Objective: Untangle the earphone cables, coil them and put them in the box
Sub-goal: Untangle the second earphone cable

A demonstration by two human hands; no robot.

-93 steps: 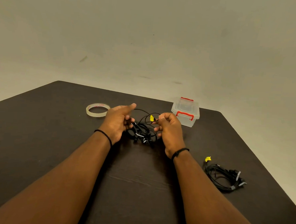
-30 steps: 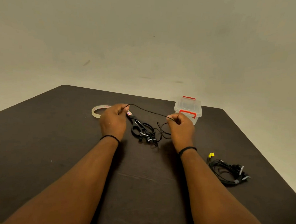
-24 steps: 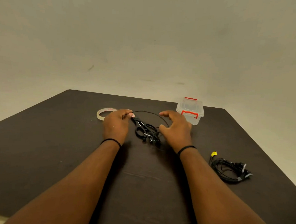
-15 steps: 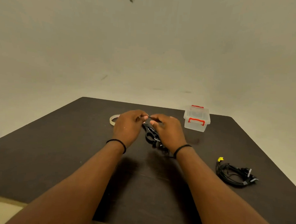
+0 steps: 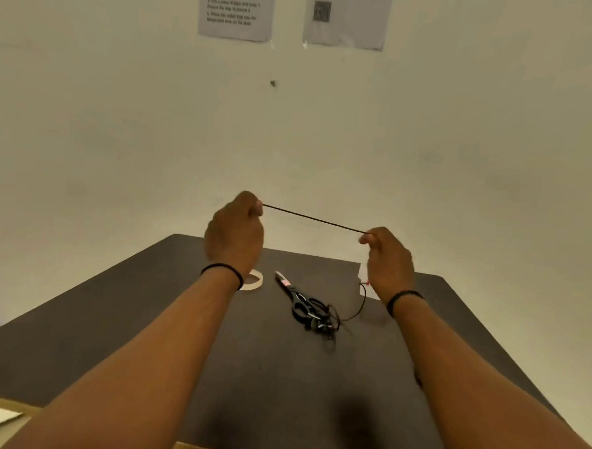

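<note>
A black earphone cable (image 5: 313, 219) is stretched taut in the air between my two hands, above the dark table (image 5: 144, 336). My left hand (image 5: 235, 233) pinches its left end and my right hand (image 5: 388, 260) pinches it further along. From my right hand the cable drops to a small tangle (image 5: 327, 323) lying on the table beside the scissors. The clear box with red clips (image 5: 363, 279) is almost wholly hidden behind my right hand. The second bundle of earphones is hidden by my right forearm.
Black-handled scissors (image 5: 299, 300) lie in the middle of the table, touching the tangle. A roll of clear tape (image 5: 254, 280) sits behind my left wrist. Two printed sheets (image 5: 236, 8) hang on the wall. The table's front edge runs along the bottom.
Both hands have risen off the table and moved apart, pulling a length of cable straight between them. My head has tilted up, so more wall shows.
</note>
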